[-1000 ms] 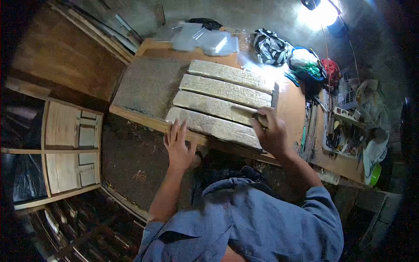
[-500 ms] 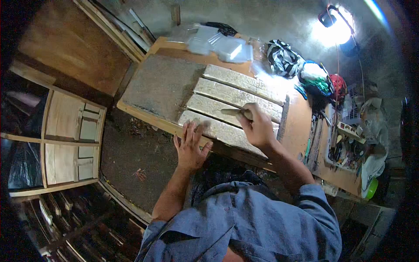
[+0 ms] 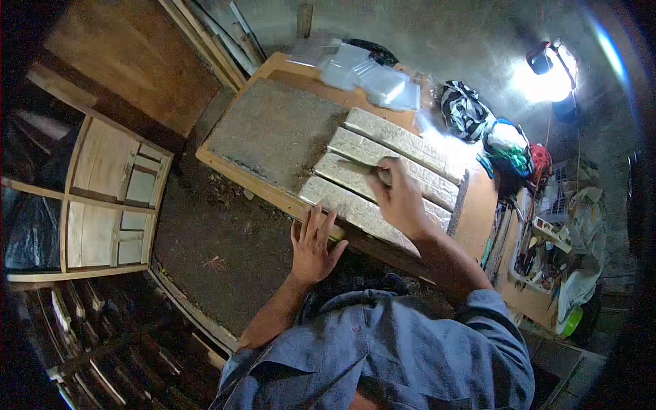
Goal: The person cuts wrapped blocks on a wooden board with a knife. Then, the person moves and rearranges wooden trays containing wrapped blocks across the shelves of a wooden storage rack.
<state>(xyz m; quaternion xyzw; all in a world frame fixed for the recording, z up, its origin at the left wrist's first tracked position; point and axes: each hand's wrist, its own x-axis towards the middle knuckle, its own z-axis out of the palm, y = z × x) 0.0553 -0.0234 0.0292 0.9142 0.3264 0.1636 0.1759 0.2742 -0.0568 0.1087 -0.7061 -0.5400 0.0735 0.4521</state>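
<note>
Several long, pale, mottled slabs [image 3: 362, 211] lie side by side on a grey board [image 3: 273, 130] on the table. My right hand [image 3: 400, 198] is closed around a knife [image 3: 357, 166], its narrow blade pointing left over the second slab from me [image 3: 348, 179]. Whether the blade touches the slab I cannot tell; the handle is mostly hidden by my fingers. My left hand [image 3: 314, 246] has its fingers spread, with the fingertips at the near edge of the closest slab, close to its left end.
Clear plastic containers [image 3: 389, 89] stand along the back edge. Bundled bags [image 3: 465, 109] and a bright lamp [image 3: 547, 75] are at the back right. A tray of tools [image 3: 536, 263] sits at the right. Wooden framed panels [image 3: 102, 198] stand at the left.
The view has turned slightly, so the table appears shifted right. My right hand has moved the knife toward the left end of the second slab. My left hand stays near the same edge.
</note>
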